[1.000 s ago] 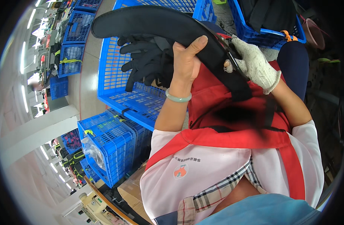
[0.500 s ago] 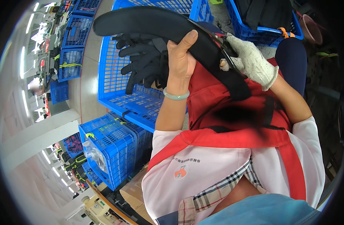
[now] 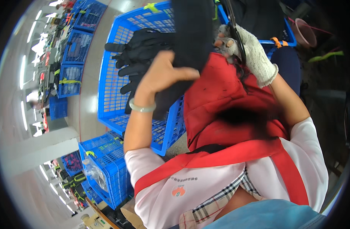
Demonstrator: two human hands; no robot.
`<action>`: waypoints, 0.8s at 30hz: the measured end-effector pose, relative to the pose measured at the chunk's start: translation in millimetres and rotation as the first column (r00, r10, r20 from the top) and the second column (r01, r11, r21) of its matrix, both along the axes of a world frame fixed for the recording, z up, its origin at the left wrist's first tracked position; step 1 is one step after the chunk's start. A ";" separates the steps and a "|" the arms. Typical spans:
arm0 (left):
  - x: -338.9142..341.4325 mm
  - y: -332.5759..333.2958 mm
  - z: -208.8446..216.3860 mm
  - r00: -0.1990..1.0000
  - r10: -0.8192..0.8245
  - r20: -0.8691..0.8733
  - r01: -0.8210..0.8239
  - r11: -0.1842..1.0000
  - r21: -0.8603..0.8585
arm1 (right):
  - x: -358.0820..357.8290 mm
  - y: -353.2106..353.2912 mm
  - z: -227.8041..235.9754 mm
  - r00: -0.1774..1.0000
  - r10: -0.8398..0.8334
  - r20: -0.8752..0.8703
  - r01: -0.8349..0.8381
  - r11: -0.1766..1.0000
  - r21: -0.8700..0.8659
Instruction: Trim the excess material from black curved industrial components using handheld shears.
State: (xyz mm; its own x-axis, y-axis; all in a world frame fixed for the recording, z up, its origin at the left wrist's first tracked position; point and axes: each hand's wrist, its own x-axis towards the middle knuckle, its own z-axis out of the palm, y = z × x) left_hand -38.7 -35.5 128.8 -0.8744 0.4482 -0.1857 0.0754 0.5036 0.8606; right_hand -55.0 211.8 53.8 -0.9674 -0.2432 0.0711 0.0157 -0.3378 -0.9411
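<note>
A long black padded strip (image 3: pixel 193 34), smeared by motion, hangs over the near right side of a blue plastic basket (image 3: pixel 104 82). My left hand (image 3: pixel 159 74), bare with a pale bangle at the wrist, has it between the thumb in front and fingers partly hidden behind. Several similar black strips (image 3: pixel 138 42) lie heaped in that basket. My right hand (image 3: pixel 253 53), in a white knit glove with bare fingertips, is closed around a pair of dark metal scissors (image 3: pixel 239 40) above my red apron (image 3: pixel 217 95).
Another blue basket (image 3: pixel 287 40) with black pieces stands at the far right, beside a pink bin (image 3: pixel 305 32). Stacked blue crates (image 3: pixel 106 168) stand at the lower left. More crates (image 3: pixel 77 47) line the aisle at the far left.
My left hand has moved left and down with the black strip, away from the scissors and over the basket. The right hand keeps the scissors, now tilted more upright.
</note>
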 end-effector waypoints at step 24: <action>3.0 71.1 -96.9 0.952 0.094 0.291 -0.260 0.751 0.608 | 14.8 34.5 -39.7 0.983 0.142 0.118 -0.162 0.970 0.184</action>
State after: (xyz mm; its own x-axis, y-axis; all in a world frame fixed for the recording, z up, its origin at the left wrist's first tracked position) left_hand -35.8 35.6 31.9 -0.9192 0.3755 -0.1190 -0.1975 -0.1778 0.9641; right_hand -40.2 246.2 14.0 -0.9176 -0.3874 -0.0892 0.1531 -0.1374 -0.9786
